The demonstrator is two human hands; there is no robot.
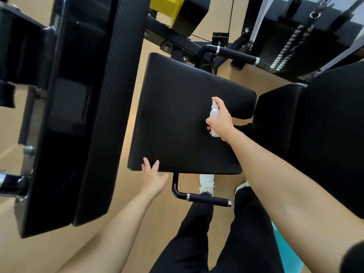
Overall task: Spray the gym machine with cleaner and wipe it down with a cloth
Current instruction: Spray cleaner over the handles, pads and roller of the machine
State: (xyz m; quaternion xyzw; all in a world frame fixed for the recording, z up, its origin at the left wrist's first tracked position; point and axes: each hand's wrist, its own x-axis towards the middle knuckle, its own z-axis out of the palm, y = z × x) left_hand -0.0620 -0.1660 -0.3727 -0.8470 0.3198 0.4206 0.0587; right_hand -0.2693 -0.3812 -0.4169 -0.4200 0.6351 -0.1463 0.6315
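Note:
A black padded seat (pixel 177 115) of the gym machine fills the middle of the view. My right hand (pixel 221 123) is over its right side, shut on a small clear spray bottle (pixel 214 112), with the index finger on the nozzle top pointing at the pad. My left hand (pixel 153 175) rests at the seat's near edge, fingers spread, holding nothing. No cloth is visible.
A tall black back pad (pixel 94 115) stands at the left. Black handles sit below the seat (pixel 206 200) and behind it (pixel 236 54). The weight stack (pixel 291 46) is at the upper right, another black pad (pixel 325 134) at the right. My white shoes (pixel 206 183) stand on the tan floor.

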